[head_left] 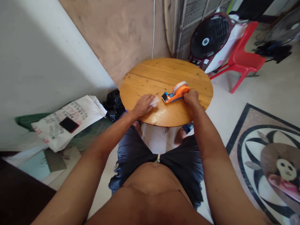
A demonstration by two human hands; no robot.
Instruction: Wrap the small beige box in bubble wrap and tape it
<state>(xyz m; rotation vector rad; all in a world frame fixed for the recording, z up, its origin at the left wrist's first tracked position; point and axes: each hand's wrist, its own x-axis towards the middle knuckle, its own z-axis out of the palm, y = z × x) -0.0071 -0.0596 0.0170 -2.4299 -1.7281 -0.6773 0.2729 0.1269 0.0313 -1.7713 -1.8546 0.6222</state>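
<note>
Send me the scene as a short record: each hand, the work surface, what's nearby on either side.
left hand: at a small whitish translucent piece; pinched or pressed, unclear
right hand: holding an orange plastic tape dispenser
dispenser load: pale tape roll
surface: round yellow-brown wooden table
left side: black rectangular phone on a white printed sack
right side: red plastic chair

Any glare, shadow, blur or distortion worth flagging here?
Head view: glare whitens the front of the round table; wide-angle stretch swells both forearms toward the bottom edge; shadow greys the left wall; the orange tape dispenser in the right hand reads clearly, but the whitish item at the left hand is too indistinct to identify.
</note>
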